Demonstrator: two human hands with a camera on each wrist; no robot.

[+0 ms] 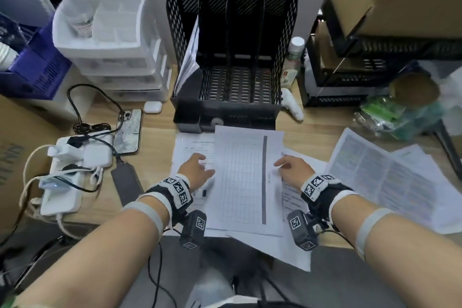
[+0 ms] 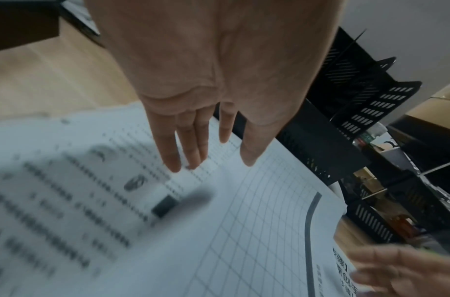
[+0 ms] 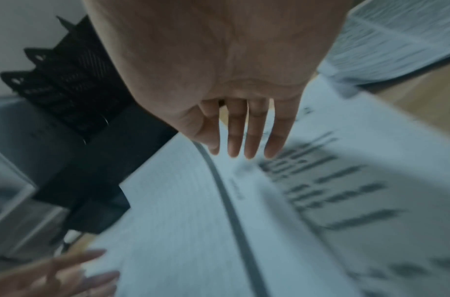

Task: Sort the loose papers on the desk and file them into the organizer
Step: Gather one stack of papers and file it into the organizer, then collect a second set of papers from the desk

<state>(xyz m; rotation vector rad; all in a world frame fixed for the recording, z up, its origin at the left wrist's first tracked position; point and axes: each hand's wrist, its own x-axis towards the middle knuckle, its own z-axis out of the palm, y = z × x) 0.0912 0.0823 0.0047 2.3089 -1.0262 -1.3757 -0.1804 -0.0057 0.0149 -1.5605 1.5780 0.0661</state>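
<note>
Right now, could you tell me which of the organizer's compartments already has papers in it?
The leftmost compartment of the black mesh organizer: a sheaf of white papers leans inside it, while the three compartments to its right show only bare slotted floor.

A phone (image 1: 128,131) lies beside a power strip (image 1: 67,180), earbud case (image 1: 152,107) nearby.

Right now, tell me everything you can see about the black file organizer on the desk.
The black file organizer looks like perforated metal mesh and stands upright against the wall, behind the grid sheet. Dividers split it into upright slots. Only the leftmost slot holds papers, which lean; the others look empty. A solid lip runs along its front. Neither hand touches it.
</note>
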